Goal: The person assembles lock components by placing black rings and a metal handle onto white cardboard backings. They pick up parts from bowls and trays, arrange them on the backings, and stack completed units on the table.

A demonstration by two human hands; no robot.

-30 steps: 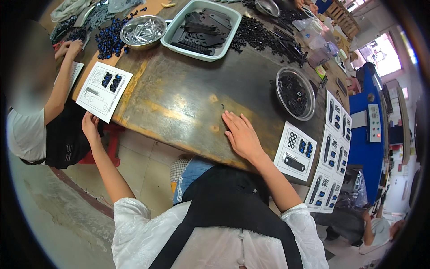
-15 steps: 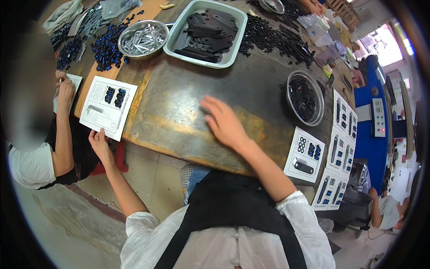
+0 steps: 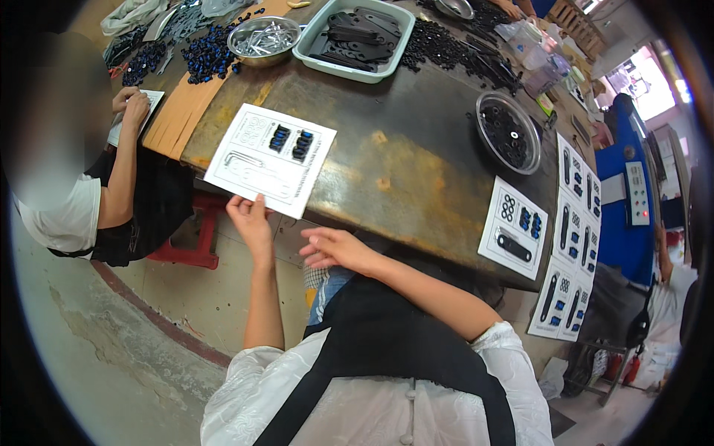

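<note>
My left hand (image 3: 251, 223) pinches the lower edge of a white printed card (image 3: 242, 182) lying at the table's front edge. Small black-and-blue parts (image 3: 291, 141) sit on the upper half of that card; the rest shows printed outlines. My right hand (image 3: 336, 250) is just off the table edge, to the right of the left hand, its fingers stretched out and holding nothing. Farther right lies a second white card (image 3: 487, 249) bearing black rings, black-and-blue parts and a flat black piece (image 3: 513, 248).
A pale green tray (image 3: 405, 41) holds flat black pieces. Beside it stands a metal bowl (image 3: 262, 57) of silver pieces; a bowl (image 3: 532, 160) of black rings is at right. More laid-out cards (image 3: 559, 282) line the right edge. A co-worker's hand (image 3: 136, 108) is at left.
My left hand has brought the card rightward along the table edge. My right hand has drawn back from the tabletop toward me, nearer the left hand.
</note>
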